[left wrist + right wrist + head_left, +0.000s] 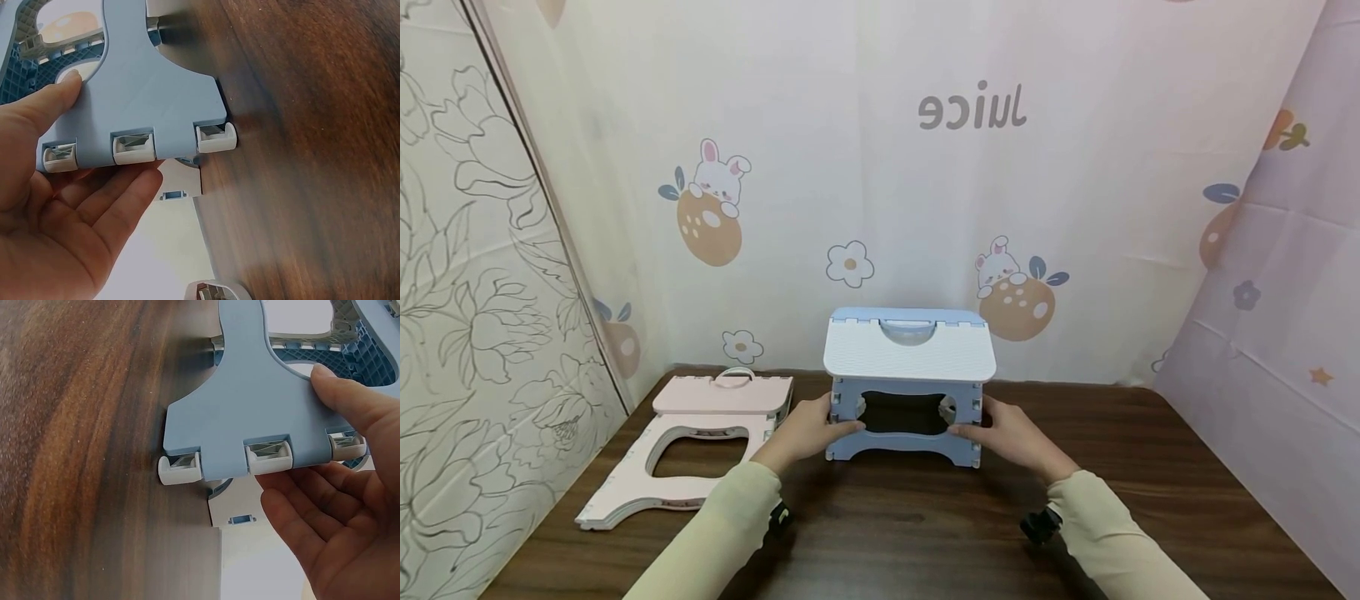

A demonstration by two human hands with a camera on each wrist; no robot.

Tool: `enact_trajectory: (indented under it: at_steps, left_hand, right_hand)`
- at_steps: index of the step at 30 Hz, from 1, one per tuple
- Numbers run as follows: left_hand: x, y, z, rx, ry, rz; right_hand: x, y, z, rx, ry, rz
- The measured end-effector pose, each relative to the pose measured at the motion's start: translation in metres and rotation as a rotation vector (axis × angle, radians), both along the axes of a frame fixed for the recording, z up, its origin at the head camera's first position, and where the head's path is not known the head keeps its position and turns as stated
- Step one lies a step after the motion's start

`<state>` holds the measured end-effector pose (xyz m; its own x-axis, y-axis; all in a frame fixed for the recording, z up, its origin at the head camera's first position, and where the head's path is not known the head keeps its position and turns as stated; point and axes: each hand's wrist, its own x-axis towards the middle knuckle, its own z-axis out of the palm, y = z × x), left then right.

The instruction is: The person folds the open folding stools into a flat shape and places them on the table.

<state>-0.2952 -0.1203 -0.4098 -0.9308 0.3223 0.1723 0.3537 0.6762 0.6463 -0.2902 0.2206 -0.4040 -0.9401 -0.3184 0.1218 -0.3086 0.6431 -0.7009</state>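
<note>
A blue and white folding step stool (910,354) stands unfolded on the table, its ridged white top tilted toward me and a handle cutout at the back of that top. My left hand (805,429) grips its left side. The thumb lies on the blue front panel (134,87) beside the opening, and the other fingers reach round the white hinges. On the opposite side my right hand (1011,433) holds the stool the same way, thumb on the front panel (244,394) and fingers behind the hinged edge. The stool's feet meet the wood in both wrist views.
A pink folding stool (722,397) lies folded flat on the left of the dark wooden table (925,533), its handle loop toward the back. A printed curtain (880,183) hangs right behind the table, with more patterned cloth at both sides.
</note>
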Motion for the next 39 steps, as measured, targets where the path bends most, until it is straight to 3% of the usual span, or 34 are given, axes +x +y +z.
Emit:
enact_trajectory:
  at_steps: [39]
  left_hand:
    - [0.0001, -0.0026, 0.0036, 0.042, -0.075, -0.016]
  right_hand:
    - [-0.0014, 0.0004, 0.0009, 0.004, -0.019, 0.001]
